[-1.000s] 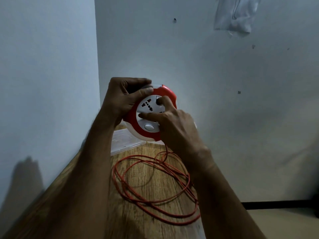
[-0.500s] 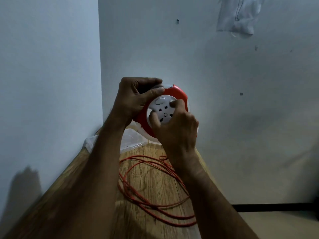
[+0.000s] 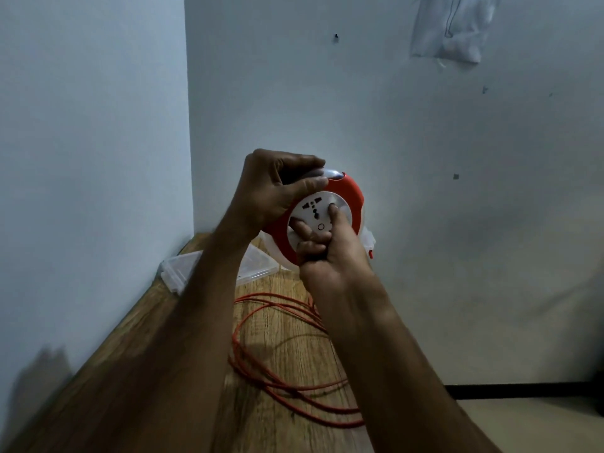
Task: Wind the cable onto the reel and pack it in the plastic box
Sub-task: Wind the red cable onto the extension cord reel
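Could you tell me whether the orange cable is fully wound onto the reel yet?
Not yet: several loops of cable lie loose on the table below the reel.

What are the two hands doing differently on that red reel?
The left hand wraps over the top edge of the red reel and grips its outer rim, thumb lying along it; the right hand comes from below, fingertips pressed on the white socket face. The left hand sits higher and more closed; the right hand's fingers reach onto the face. Both hold the reel above the wooden table, where loose orange cable lies.
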`<state>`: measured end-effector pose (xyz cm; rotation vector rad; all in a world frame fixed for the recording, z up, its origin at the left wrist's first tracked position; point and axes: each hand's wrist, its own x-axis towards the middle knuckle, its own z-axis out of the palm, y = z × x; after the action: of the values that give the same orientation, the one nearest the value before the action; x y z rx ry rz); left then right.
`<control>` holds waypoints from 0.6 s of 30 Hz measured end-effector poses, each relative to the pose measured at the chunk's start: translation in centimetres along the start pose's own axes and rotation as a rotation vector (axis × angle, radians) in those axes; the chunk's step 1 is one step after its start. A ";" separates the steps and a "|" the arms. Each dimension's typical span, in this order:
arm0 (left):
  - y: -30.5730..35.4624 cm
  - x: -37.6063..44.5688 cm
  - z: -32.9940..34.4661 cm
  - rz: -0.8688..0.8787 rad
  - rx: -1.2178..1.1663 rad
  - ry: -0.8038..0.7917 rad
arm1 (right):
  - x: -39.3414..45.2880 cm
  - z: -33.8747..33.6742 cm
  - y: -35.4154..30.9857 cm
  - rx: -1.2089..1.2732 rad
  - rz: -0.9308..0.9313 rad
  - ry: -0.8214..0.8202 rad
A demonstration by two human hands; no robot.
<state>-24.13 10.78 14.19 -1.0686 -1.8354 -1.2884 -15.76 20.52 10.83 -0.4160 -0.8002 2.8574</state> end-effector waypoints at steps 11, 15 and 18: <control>-0.5 -0.4 -0.6 -0.085 -0.095 0.048 | 0.9 0.2 -0.4 -0.836 -1.188 -0.071; -0.5 -0.4 -1.8 -0.135 -0.112 0.091 | 1.5 -0.5 -3.5 -1.761 -1.559 -0.428; -0.6 -0.5 -2.4 -0.176 -0.131 0.119 | 1.1 -1.0 -4.2 -2.103 -1.405 -0.470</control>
<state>-24.30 8.22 14.22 -0.8921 -1.8078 -1.5594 -16.24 24.77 12.01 0.5417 -2.3322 0.1136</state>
